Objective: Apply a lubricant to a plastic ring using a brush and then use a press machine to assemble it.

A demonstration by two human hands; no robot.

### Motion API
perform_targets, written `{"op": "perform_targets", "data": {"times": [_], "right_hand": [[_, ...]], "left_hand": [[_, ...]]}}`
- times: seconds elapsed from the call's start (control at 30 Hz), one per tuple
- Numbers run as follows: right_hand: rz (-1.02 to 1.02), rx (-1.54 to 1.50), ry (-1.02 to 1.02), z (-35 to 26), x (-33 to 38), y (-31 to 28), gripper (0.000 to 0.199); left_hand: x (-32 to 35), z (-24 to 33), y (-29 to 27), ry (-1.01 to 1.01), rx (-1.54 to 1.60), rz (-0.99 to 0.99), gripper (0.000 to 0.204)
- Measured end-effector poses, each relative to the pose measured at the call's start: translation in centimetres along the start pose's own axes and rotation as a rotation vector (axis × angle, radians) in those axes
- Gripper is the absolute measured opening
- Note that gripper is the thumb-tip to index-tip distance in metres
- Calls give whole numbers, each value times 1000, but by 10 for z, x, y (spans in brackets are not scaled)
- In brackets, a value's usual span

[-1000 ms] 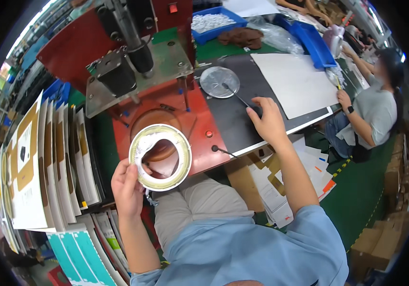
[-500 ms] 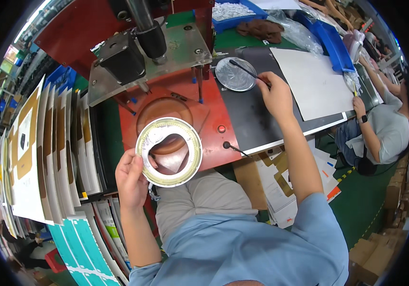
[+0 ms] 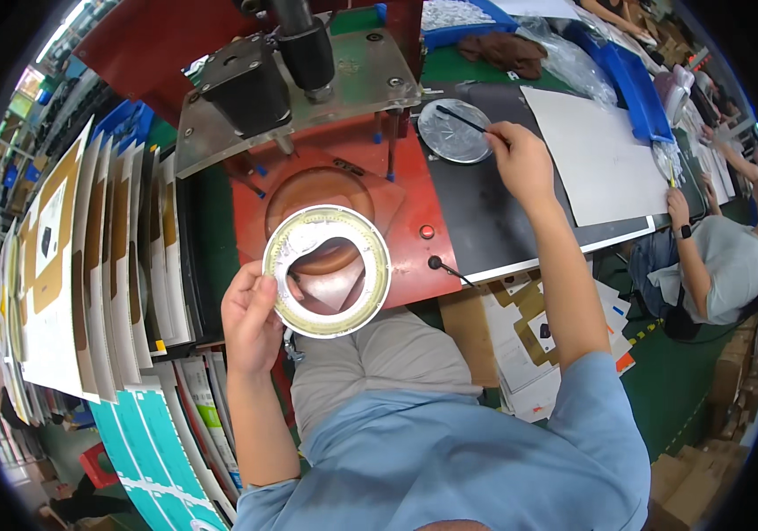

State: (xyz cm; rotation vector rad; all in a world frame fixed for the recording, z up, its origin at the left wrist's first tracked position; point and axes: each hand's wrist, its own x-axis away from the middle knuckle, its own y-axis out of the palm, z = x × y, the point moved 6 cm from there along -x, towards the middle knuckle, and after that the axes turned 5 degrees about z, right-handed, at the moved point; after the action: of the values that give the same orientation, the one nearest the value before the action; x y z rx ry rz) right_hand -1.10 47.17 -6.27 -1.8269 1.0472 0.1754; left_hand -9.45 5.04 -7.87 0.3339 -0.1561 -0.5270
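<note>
My left hand grips the left edge of a white ring-shaped part with a yellowish band around it. The ring is held over the front of a red press base, and a dark opening shows through its middle. Out to the right, my right hand pinches a thin black brush-like stick. Its far end lies over a round shallow dish smeared with whitish paste. Whether the tip touches the paste I cannot tell.
A press with a clear plate stands ahead of me. Cardboard sheets stand upright at left. A grey-white board lies on the black mat, near a blue tray and a brown cloth. A co-worker sits at far right.
The view has shifted slightly. The ring stays in my left hand over the press base, and my right hand still holds the stick at the dish.
</note>
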Motion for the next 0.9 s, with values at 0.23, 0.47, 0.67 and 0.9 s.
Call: {"op": "perform_targets", "data": {"times": [0.23, 0.47, 0.67, 0.9], "right_hand": [[-7, 53, -67, -12, 14, -38, 19], [-188, -482, 106, -63, 67, -100, 22], [-258, -449, -402, -151, 83, -117, 26], [-283, -402, -496, -164, 84, -113, 28]], "left_hand": [[2, -5, -1, 2, 49, 41, 22], [11, 4, 6, -17, -22, 13, 24], [24, 21, 34, -13, -44, -63, 26], [29, 21, 48, 17, -37, -126, 28]]}}
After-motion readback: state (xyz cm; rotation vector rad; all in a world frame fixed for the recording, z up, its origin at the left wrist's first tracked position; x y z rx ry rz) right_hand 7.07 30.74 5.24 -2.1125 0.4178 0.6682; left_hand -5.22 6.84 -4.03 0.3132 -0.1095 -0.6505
